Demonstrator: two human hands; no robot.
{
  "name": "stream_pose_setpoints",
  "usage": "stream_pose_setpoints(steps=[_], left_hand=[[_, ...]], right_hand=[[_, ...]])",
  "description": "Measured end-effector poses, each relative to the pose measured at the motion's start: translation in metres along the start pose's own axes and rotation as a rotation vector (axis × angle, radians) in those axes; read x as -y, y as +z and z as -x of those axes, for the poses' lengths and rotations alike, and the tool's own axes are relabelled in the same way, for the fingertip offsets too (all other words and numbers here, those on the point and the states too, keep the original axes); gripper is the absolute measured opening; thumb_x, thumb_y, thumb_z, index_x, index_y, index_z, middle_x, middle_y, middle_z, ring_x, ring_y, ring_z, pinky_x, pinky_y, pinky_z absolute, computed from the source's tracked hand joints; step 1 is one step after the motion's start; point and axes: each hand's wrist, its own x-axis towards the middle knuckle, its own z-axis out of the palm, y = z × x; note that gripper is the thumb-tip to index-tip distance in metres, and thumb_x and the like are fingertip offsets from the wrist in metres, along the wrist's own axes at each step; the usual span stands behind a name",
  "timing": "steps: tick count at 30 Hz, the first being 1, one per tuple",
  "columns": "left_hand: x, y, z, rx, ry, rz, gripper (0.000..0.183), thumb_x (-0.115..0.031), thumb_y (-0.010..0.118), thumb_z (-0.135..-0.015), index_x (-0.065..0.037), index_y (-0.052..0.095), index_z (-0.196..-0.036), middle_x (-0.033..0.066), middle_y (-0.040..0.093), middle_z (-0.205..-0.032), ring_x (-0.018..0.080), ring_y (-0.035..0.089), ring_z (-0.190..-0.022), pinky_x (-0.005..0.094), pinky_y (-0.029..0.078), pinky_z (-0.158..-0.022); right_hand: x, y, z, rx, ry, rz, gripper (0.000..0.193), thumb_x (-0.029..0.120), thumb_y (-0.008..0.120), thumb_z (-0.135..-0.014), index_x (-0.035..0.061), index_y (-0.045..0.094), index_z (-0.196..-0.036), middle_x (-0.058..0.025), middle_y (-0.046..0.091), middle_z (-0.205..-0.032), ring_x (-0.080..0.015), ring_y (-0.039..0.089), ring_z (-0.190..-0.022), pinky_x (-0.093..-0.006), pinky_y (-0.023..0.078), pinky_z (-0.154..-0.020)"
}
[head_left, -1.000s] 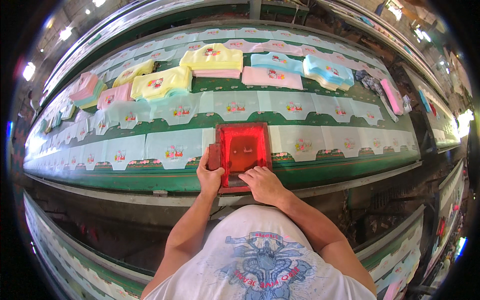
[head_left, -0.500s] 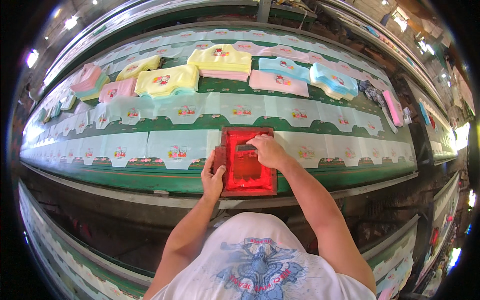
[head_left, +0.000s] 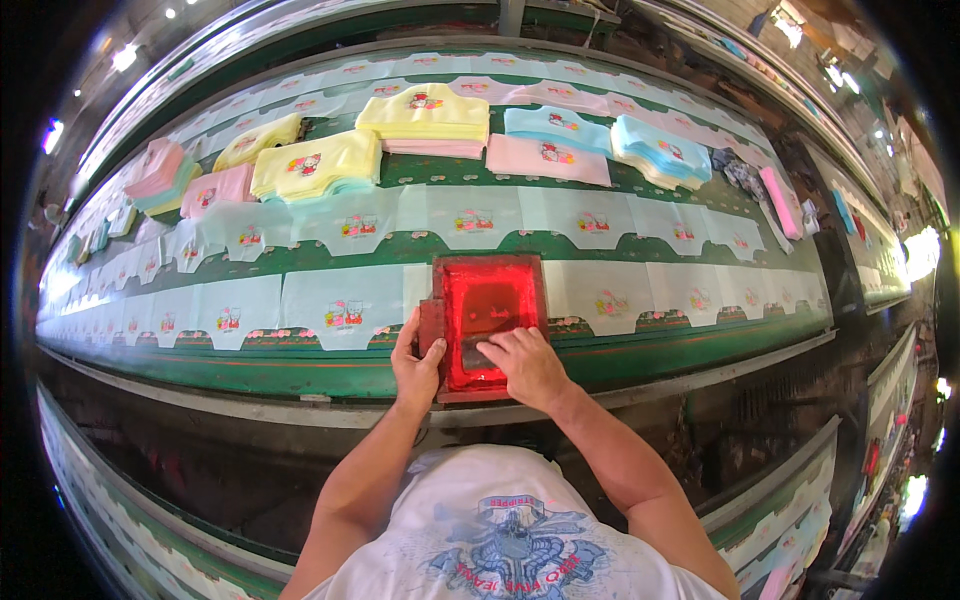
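Note:
A red-stained screen printing frame [head_left: 488, 262] lies over a pale fabric piece at the near edge of the long green table. My left hand [head_left: 417, 362] grips the wooden block on the frame's left side, thumb on top. Inside the frame, my right hand [head_left: 530, 366] is closed on a dark squeegee [head_left: 470, 350], low on the red-inked mesh [head_left: 492, 305]. The squeegee's right part is hidden under my fingers. To the left of the frame lies a light blue fabric piece [head_left: 345, 300] with a printed cartoon picture; another printed piece [head_left: 605, 300] lies to the right.
Rows of printed fabric pieces [head_left: 475, 215] stretch along the green table [head_left: 230, 368]. Farther back stand folded stacks in yellow [head_left: 318, 165], pink [head_left: 548, 165] and blue [head_left: 660, 150]. A crumpled dark cloth [head_left: 738, 175] lies at the right. The metal table edge [head_left: 240, 402] runs before me.
My right hand has drawn the squeegee toward me, from the upper part of the mesh to its lower part. My left hand still holds the frame. The whole view has shifted slightly.

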Motion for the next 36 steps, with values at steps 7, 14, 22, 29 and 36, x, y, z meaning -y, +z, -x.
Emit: stream_pose_setpoints(steps=[7,14,22,29,36], left_hand=[[-0.008,-0.002,-0.002,0.027,0.017,-0.041,0.073,0.010,0.073,-0.099,0.007,0.047,-0.167,0.0190,0.058,-0.164,0.0241,0.059,-0.147,0.0378,0.046,-0.126],[-0.010,0.004,0.003,0.019,0.050,-0.161,0.086,0.009,0.080,-0.089,0.008,0.045,-0.167,0.0210,0.058,-0.164,0.0268,0.059,-0.148,0.0383,0.045,-0.126],[-0.003,0.015,0.002,-0.083,0.102,-0.313,0.097,0.012,0.075,-0.073,0.006,0.049,-0.166,0.0216,0.062,-0.160,0.0284,0.060,-0.148,0.0384,0.045,-0.127],[-0.026,0.052,0.016,-0.109,0.218,-0.311,0.094,0.014,0.072,-0.072,0.002,0.054,-0.164,0.0190,0.065,-0.156,0.0276,0.062,-0.145,0.0389,0.045,-0.126],[0.000,0.165,0.039,-0.107,0.243,-0.311,0.092,0.013,0.073,-0.074,0.004,0.054,-0.164,0.0188,0.064,-0.158,0.0276,0.060,-0.147,0.0393,0.044,-0.127]], right_hand=[[0.031,-0.007,0.030,0.068,0.049,-0.052,0.053,0.007,0.074,-0.087,0.0104,0.075,-0.139,-0.0091,0.073,-0.127,-0.0312,0.064,-0.117,-0.0469,0.051,-0.104],[0.040,-0.020,0.042,0.109,0.079,-0.197,0.056,0.026,0.087,-0.091,0.0072,0.073,-0.141,-0.0133,0.069,-0.144,-0.0360,0.062,-0.134,-0.0496,0.048,-0.114],[-0.002,0.004,0.077,-0.433,0.463,-0.311,0.048,0.015,0.083,-0.096,0.0009,0.072,-0.140,-0.0246,0.070,-0.145,-0.0440,0.063,-0.137,-0.0528,0.047,-0.121],[-0.049,0.014,0.113,-0.252,0.784,-1.080,0.049,0.013,0.080,-0.101,-0.0018,0.069,-0.146,-0.0218,0.070,-0.148,-0.0321,0.071,-0.133,-0.0436,0.061,-0.109],[-0.114,-0.035,0.179,-0.328,0.732,-0.875,0.047,0.013,0.077,-0.103,0.0041,0.070,-0.149,-0.0202,0.066,-0.154,-0.0294,0.070,-0.135,-0.0415,0.063,-0.106]])
